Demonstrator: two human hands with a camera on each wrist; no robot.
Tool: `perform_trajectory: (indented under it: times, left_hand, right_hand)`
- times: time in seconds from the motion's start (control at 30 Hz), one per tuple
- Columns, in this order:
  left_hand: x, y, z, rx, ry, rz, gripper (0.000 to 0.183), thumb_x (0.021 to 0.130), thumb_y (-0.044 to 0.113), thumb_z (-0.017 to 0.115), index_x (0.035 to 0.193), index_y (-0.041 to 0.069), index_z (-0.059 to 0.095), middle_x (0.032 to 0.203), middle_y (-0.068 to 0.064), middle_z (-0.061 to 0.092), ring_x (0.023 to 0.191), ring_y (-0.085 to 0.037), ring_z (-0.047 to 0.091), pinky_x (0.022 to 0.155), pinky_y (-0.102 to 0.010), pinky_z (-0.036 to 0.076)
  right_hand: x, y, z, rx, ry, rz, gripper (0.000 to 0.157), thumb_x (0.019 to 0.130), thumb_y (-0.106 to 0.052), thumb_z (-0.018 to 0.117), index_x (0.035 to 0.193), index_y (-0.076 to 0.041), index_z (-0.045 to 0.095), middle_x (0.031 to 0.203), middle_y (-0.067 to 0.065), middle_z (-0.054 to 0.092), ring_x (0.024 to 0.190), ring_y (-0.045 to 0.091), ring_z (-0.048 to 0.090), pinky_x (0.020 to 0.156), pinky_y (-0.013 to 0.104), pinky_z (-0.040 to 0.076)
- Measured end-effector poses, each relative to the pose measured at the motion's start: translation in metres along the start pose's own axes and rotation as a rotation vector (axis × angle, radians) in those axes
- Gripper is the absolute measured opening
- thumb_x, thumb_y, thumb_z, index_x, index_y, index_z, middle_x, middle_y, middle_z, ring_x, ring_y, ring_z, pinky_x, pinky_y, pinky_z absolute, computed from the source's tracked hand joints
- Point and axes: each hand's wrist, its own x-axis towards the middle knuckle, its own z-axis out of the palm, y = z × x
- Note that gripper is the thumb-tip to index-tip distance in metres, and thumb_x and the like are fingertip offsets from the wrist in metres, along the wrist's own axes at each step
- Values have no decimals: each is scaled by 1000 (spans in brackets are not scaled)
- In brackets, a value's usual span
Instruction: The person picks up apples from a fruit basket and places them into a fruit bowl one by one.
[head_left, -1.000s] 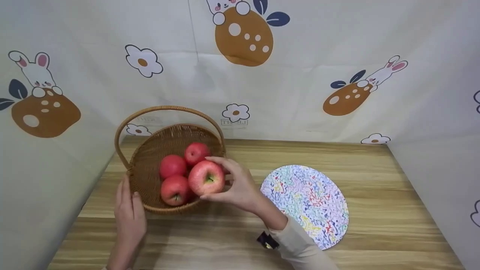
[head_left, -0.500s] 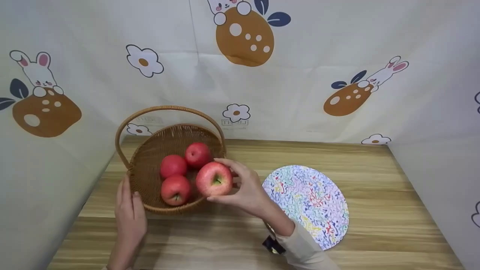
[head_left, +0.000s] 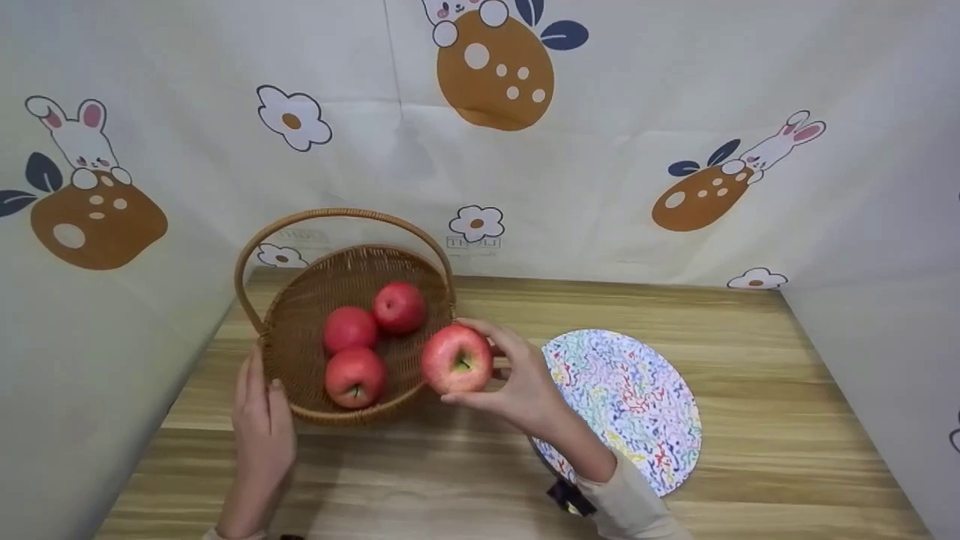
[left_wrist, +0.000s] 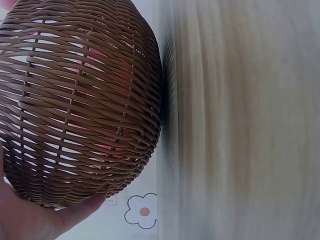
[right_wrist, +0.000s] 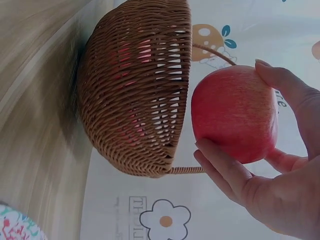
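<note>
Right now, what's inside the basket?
Three red apples lie inside the basket. Whatever is right underneath them is covered, so I can't see that part.

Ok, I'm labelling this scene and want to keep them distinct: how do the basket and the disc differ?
The basket is brown wicker; the disc is pale with multicoloured squiggles. The basket is deep, with an arched handle; the disc looks flat, no handle showing. The left hand touches the basket, which holds three apples; neither hand touches the disc. Both sit on the table.
</note>
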Motion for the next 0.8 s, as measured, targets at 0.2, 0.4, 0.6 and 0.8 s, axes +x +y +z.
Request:
perform_trajectory:
  times: [0.2, 0.4, 0.6, 0.8]
  left_hand:
    - [1, -1, 1, -6, 13, 13, 56, 106, 2, 41, 160, -11, 31, 163, -35, 32, 151, -53, 30, 126, -61, 22]
    - [-1, -2, 1, -15, 8, 1, 56, 107, 3, 41, 160, -11, 30, 164, -34, 31, 152, -50, 28, 127, -56, 20]
    - [-1, -1, 1, -18, -10, -17, 56, 109, 5, 39, 161, -12, 28, 165, -35, 29, 153, -50, 26, 127, -60, 19]
    - [-1, 0, -1, -13, -28, -37, 56, 109, 6, 38, 162, -11, 26, 166, -35, 27, 154, -50, 25, 127, -64, 19]
  right_hand:
    - [-6, 5, -12, -38, 24, 18, 83, 71, -18, 100, 144, -6, 63, 137, 14, 67, 113, 32, 68, 87, 31, 63]
    - [-11, 7, -21, -57, 45, 33, 82, 69, -18, 100, 142, -5, 64, 133, 13, 68, 108, 30, 68, 83, 32, 64]
    - [-15, 11, -26, -69, 55, 45, 82, 69, -16, 100, 141, -4, 64, 131, 14, 68, 105, 29, 67, 81, 33, 64]
    - [-19, 13, -30, -37, 64, 43, 83, 69, -11, 99, 143, -2, 63, 135, 17, 66, 110, 35, 68, 82, 32, 64]
